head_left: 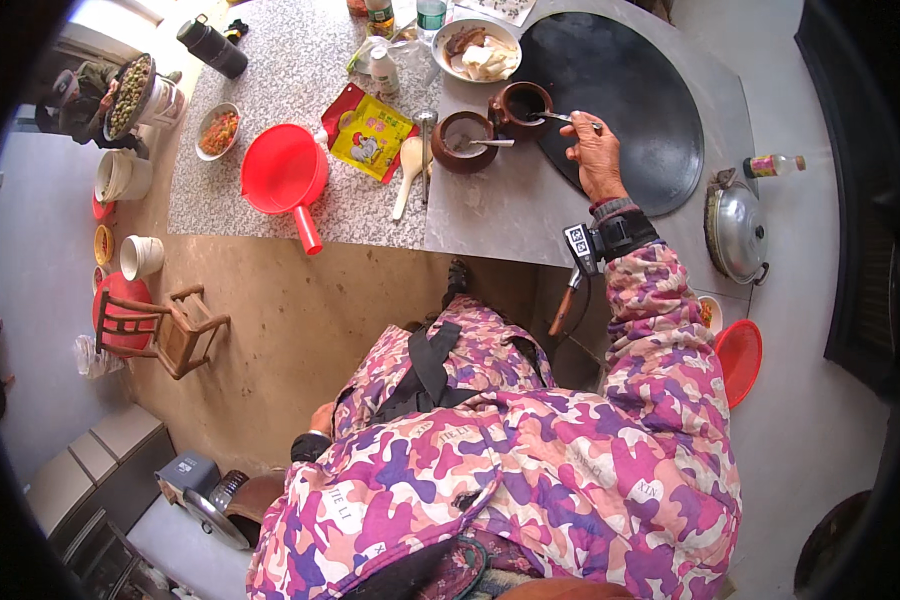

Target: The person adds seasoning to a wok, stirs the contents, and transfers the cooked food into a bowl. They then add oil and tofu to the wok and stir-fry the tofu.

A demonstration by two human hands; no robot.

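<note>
My right hand (596, 158) is closed on the handle of a metal spoon (558, 116). The spoon's other end reaches into a brown clay pot (503, 124) with dark contents. Beside that pot stands another brown pot (462, 166), holding greyish contents and a spoon (492, 143) of its own. Down at my left side, next to my clothing, hangs my left hand (322, 418); its fingers are mostly hidden. Under and beyond my right hand lies a large round black griddle lid or plate (635, 110), set into the counter's right part.
Left of the pots are a yellow packet (373, 136), a white rice paddle (408, 172), a metal ladle (426, 150), a red plastic scoop (284, 170) and a bowl of chopped vegetables (217, 131). A plate of food (477, 50) stands behind. A wooden chair (182, 335) stands left; a metal-lidded pan (738, 232) lies right.
</note>
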